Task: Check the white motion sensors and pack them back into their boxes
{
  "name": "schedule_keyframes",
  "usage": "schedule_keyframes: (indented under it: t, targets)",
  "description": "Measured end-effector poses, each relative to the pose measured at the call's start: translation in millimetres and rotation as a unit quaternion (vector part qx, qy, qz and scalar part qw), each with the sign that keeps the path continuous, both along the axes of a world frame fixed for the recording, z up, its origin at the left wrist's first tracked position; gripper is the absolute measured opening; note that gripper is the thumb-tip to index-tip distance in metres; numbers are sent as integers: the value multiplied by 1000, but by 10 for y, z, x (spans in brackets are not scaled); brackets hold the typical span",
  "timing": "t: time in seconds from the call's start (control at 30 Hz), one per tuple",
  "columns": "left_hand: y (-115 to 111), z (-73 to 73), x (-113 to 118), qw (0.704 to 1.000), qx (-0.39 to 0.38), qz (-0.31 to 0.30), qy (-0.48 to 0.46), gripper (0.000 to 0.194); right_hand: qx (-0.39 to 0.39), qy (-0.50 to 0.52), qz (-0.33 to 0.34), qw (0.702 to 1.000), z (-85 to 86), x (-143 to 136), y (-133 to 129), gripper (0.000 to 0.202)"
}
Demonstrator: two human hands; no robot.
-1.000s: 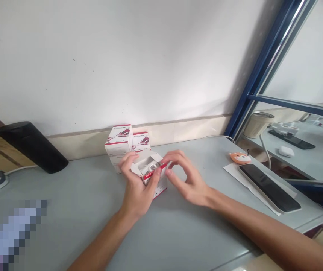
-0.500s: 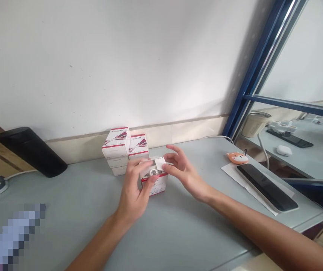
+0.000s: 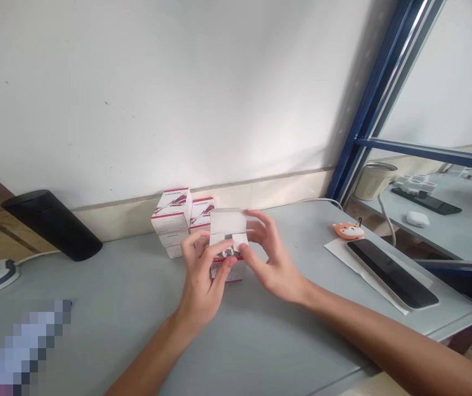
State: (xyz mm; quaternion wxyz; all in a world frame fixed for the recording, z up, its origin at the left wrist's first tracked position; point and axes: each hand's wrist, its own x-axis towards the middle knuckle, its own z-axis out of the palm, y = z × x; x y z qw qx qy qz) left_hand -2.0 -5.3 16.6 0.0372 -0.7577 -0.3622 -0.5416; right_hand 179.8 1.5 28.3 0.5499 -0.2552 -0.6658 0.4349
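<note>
A small white-and-red cardboard box (image 3: 236,273) stands on the grey tabletop with its top lid (image 3: 228,221) raised. Inside its mouth shows a round white and metallic item (image 3: 228,252), too small to name. My left hand (image 3: 203,280) is closed around the box's left side, thumb at the front edge and a finger over the opening. At the right, my right hand (image 3: 275,267) has its thumb on a white side flap (image 3: 239,242) and its other fingers behind and beside the lid. Part of the box front is hidden by my left hand.
Similar boxes (image 3: 171,214) are stacked just behind by the wall (image 3: 178,99). A black cylindrical object (image 3: 54,225) leans at the left. To the right lie an orange animal-faced case (image 3: 348,229) and a dark phone-like device (image 3: 392,273) on paper, beside a blue-framed mirror (image 3: 429,148).
The box lid has come up and now stands raised at the back. My right fingers have moved up beside it, while my left hand keeps its hold.
</note>
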Motion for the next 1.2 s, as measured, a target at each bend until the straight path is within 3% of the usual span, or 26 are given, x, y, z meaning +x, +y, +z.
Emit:
schedule_keyframes:
  t: [0.17, 0.37, 0.43, 0.53, 0.6, 0.73, 0.87, 0.97, 1.07, 1.2]
  targets:
    - [57, -22, -51, 999, 22, 11, -22, 33, 118, -65, -49, 990, -93, 27, 76, 48]
    - [40, 4, -40, 1000, -7, 9, -24, 3, 204, -108, -62, 971, -140, 90, 179, 20]
    - [48, -25, -22, 998, 0, -6, -63, 15, 205, -104, -57, 971, -121, 86, 165, 12]
    - [88, -88, -15, 988, 3, -52, -144, 55, 193, -106, -62, 973, -78, 59, 121, 7]
    - [114, -118, -37, 987, -9, -68, -146, 62, 174, -98, -68, 977, -51, 45, 98, 10]
    - [127, -129, -114, 994, -67, -64, -59, 41, 156, -99, -75, 980, -14, 71, 111, 14]
    - [175, -165, -201, 991, -77, -81, -72, 25, 207, -135, -53, 968, -49, 128, 196, 13]
    - [254, -215, -266, 989, -81, -81, -95, 14, 232, -168, -32, 957, -126, 118, 263, 23]
    - [304, -225, -278, 989, -85, -49, -114, 18, 209, -183, -28, 960, -221, 60, 285, 35]
    - [287, -111, -212, 962, -93, 38, -256, 34, 125, -230, 7, 965, -335, -1, 249, 102]
